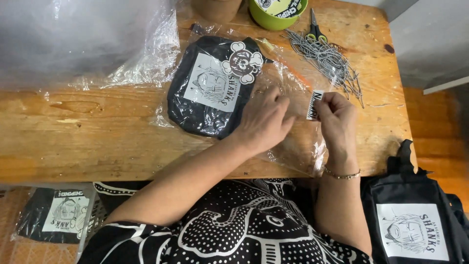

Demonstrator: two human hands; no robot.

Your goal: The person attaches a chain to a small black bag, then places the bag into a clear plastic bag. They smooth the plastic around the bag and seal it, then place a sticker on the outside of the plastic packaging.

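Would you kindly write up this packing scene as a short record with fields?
Surface: wooden table
Left hand: rests on the clear plastic bag, fingertips at the small sticker
Right hand: pinches a small black-and-white sticker
In the bag: black pouch with a white printed patch and a cartoon-shaped tag
Behind: pile of ball chains, scissors, green bowl
Left of pouch: loose clear plastic bags
Below table: bagged pouch on the left, unbagged pouch on the right

Black pouch [205, 93] with white printed patch, green bowl [273, 17], black-and-white patterned garment [234, 225], green-handled scissors [315, 29]
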